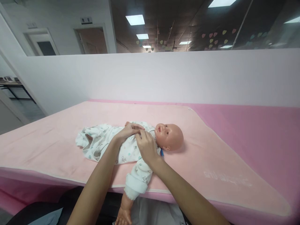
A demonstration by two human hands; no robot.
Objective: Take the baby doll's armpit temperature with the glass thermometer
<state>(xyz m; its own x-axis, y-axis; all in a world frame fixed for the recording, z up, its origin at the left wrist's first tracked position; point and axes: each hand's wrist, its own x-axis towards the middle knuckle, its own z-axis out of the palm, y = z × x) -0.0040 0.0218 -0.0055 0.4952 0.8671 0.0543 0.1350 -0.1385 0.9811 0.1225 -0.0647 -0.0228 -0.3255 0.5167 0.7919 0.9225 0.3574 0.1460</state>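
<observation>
A baby doll point(172, 137) lies on its back, its head toward the right. It wears a white long-sleeved baby romper point(130, 153) with small coloured prints. My left hand point(130, 130) rests across the chest, with its bent fingertips at the romper's front. Against them, my right hand point(147, 147) has its fingers curled and pinched on the cloth near the neck. The fingertips of both hands meet and hide the bit of fabric between them. One doll arm point(125, 209) hangs over the near table edge, its sleeve cuff folded back. The romper's leg part lies rumpled at the left.
A pale pink blanket point(222, 159) lies under the doll, over a darker pink cover point(264, 131). A white wall panel point(164, 78) with glass above stands behind. The table's near edge is just in front of my body. A small blue piece point(162, 153) shows by the doll's shoulder.
</observation>
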